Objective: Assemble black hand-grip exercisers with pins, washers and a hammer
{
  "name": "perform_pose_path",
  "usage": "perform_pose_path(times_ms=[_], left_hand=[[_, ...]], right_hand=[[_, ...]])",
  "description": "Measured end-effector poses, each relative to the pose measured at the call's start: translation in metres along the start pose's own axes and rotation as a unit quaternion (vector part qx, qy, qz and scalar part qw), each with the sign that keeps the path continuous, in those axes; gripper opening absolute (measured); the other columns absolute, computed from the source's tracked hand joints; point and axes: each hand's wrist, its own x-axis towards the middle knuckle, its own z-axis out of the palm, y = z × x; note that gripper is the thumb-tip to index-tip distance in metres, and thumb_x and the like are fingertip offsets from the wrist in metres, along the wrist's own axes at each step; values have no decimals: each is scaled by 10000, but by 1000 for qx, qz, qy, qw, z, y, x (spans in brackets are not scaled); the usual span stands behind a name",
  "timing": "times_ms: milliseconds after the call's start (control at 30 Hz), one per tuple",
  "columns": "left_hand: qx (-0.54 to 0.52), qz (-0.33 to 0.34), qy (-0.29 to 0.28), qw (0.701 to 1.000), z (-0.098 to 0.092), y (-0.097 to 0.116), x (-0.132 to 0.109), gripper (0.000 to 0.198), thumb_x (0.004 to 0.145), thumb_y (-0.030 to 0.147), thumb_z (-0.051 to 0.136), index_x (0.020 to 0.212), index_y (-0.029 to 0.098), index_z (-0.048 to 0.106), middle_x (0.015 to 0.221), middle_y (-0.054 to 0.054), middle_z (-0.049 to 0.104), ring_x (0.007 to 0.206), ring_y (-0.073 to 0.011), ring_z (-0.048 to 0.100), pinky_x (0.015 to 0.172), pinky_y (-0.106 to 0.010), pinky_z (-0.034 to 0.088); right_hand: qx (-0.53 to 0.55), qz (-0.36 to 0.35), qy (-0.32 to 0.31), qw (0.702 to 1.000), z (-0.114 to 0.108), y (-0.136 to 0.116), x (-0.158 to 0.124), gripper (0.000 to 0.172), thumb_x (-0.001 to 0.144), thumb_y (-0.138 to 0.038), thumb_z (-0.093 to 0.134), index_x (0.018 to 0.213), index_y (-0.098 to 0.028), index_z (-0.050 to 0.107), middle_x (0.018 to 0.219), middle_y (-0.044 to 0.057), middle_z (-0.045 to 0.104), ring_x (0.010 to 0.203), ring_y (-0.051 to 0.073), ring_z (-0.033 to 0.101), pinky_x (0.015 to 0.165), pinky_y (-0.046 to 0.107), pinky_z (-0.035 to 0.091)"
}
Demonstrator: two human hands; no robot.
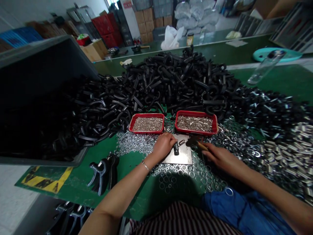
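My left hand (164, 145) rests over a flat metal plate (182, 159), its fingers closed on a small black cylindrical part (176, 149) at the plate's middle. Just right of that part lies a short coil spring (181, 142). In my right hand (212, 153) is the wooden handle of a hammer (193, 141); its dark head hovers over or touches the plate's right edge, I cannot tell which. Behind the plate stand two red trays: the left tray (146, 132) holds tiny metal pieces, the right tray (197, 132) thin metal pins.
A large heap of black plastic parts (171, 75) spreads across the green table. Metal rings (168, 181) lie around the plate. Silvery cylinders (288, 155) are piled at right. A tipped grey bin (80, 55) stands at left, near black clamps (102, 173).
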Motion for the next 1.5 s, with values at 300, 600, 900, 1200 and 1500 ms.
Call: perform_pose_path(times_ms=[300,600,900,1200,1500], left_hand=[[129,131,-44,982,-13,9,-8,421,930,470,582,1184,134,589,1151,-142,627,1134,-318,531,1017,-490,378],[-4,48,-58,997,1,-5,-33,1064,788,428,769,1557,139,93,1295,-178,568,1276,-365,484,1094,-539,378],[-123,-12,69,990,10,12,-65,762,868,456,687,1477,216,298,1226,-123,579,1173,-290,541,1047,-514,448],[-109,14,56,992,-13,10,-69,731,869,441,684,1472,255,315,1303,-133,548,1203,-289,537,1023,-508,480],[283,1,14,959,-131,-115,112,414,907,54,415,1250,184,607,1358,-130,578,1294,-247,471,1062,-403,332]], right_hand=[[44,-22,55,997,-16,-41,5,336,1013,-476,366,1097,-226,575,851,71,722,725,233,683,659,318,487],[-46,9,-54,997,10,-36,33,349,1026,-429,326,1067,-183,570,808,98,715,710,233,683,649,310,483],[-37,-115,165,979,15,-49,28,368,988,-355,471,1279,-155,574,1316,171,594,1263,310,516,1098,495,372],[180,-106,106,972,40,-50,55,210,941,-384,552,1038,-221,643,1062,71,688,1033,246,650,939,425,507],[136,-182,174,958,35,-41,40,204,984,-370,506,1132,-248,576,1126,102,691,1080,257,654,962,446,507]])
